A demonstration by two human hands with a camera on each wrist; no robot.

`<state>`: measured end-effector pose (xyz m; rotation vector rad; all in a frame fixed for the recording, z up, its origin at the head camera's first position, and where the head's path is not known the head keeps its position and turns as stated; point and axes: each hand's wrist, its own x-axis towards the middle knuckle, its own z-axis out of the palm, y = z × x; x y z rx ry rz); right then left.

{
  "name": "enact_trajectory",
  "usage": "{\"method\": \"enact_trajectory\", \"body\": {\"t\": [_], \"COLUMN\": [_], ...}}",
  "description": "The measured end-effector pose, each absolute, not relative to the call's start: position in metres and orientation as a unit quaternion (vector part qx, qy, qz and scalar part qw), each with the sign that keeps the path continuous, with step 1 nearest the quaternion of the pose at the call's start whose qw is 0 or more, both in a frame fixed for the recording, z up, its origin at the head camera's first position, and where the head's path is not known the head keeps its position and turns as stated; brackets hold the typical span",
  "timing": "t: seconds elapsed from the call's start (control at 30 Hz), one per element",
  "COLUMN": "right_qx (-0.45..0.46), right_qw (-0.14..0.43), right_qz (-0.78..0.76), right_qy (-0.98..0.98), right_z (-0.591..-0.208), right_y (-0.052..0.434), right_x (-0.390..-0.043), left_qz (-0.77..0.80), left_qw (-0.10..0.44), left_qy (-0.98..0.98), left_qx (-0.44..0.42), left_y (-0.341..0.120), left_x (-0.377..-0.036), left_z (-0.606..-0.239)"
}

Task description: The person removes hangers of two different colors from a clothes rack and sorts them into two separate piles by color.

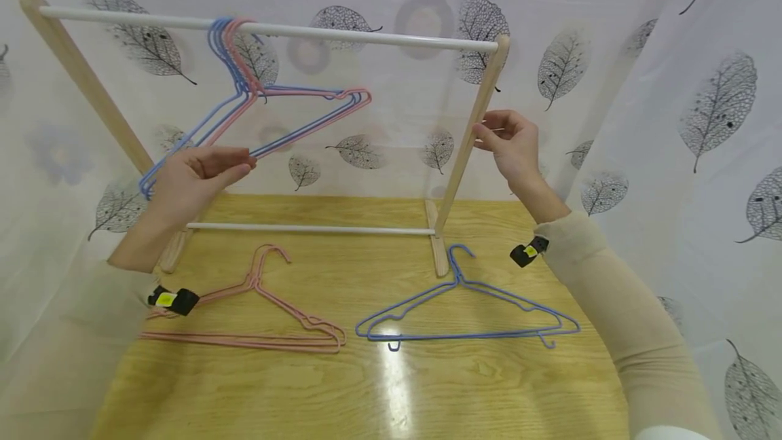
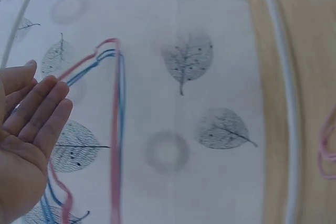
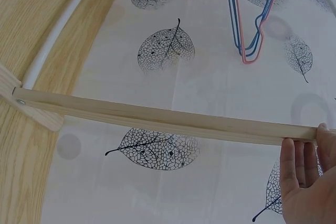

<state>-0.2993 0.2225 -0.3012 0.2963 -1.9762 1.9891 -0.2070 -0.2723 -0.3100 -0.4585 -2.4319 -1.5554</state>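
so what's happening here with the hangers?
A person stands at a small wooden rack on a table. The left hand is open, its fingers against the lower bar of the pink and blue hangers on the rail. The right hand touches the rack's right post. One pink hanger and one blue hanger lie flat on the table in front.
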Motion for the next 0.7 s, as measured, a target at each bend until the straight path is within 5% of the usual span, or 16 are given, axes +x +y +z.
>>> {"method": "enact_trajectory", "body": {"t": [0.27,0.7], "right_qx": [0.109,0.109], "right_qw": [0.159,0.157], "right_qz": [0.696,0.702], "right_qy": [-0.692,-0.686], "right_z": [-0.301,-0.303], "right_y": [0.224,0.226], "right_x": [-0.301,-0.301], "left_qz": [-0.522,-0.523], "left_qw": [0.18,0.185], "left_qy": [-0.813,-0.819], "left_qx": [-0.185,-0.149], "left_y": [-0.261,-0.259], "left_x": [-0.221,-0.248], "left_z": [-0.272,-0.252]}}
